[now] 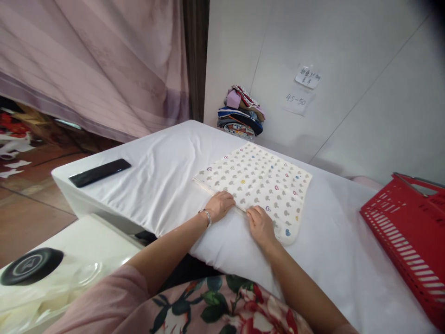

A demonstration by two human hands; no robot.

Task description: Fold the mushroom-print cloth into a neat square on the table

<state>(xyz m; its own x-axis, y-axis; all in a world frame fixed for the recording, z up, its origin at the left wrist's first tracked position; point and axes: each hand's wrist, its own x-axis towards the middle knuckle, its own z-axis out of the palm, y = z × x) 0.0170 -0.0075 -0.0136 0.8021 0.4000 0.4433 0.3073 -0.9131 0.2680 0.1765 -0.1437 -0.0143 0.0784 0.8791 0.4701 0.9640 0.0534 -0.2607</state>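
A cream cloth (259, 178) printed with small grey, red, blue and yellow motifs lies spread flat on the white-covered table (167, 171). Along its near edge my left hand (219, 205), with a bracelet at the wrist, has its fingers closed on the hem. My right hand (260, 225) pinches the same edge a short way to the right. The fingertips of both hands are partly hidden against the fabric. From the hands the cloth reaches away toward the wall, and its right corner lies beyond my right hand.
A red plastic basket (406, 236) stands at the right. Folded clothes (241, 113) are stacked at the back by the wall. A black flat object (100, 172) lies on the table's left. A round black lid-like object (32, 266) rests on a white surface at lower left. Paper notes (296, 99) hang on the wall.
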